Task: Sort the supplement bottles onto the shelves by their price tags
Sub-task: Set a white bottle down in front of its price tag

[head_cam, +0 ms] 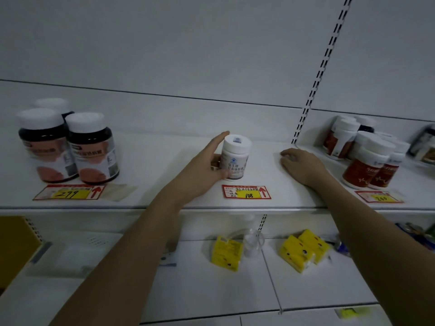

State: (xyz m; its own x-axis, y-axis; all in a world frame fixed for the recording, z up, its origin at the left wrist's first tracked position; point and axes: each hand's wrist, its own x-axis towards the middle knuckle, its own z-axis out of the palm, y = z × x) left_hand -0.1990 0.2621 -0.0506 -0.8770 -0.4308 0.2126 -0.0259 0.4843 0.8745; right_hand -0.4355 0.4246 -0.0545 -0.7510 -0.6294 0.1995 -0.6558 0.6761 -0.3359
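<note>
I have the white bottle (233,158) upright on the shelf (150,203) just behind the 108 tag (246,192), left hand (202,167) fingers wrapped round it; right hand (300,164) rests flat, gripping nothing; next I judge: let go, fetch another.

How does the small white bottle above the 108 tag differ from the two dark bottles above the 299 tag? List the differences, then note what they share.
1. The small white bottle has a pale body; the dark bottles have near-black bodies with pinkish labels.
2. The white bottle is smaller; the dark bottles are bulkier.
3. The left hand grips the white bottle; the dark bottles stand untouched.

Shared: white caps, upright, same shelf.
</note>
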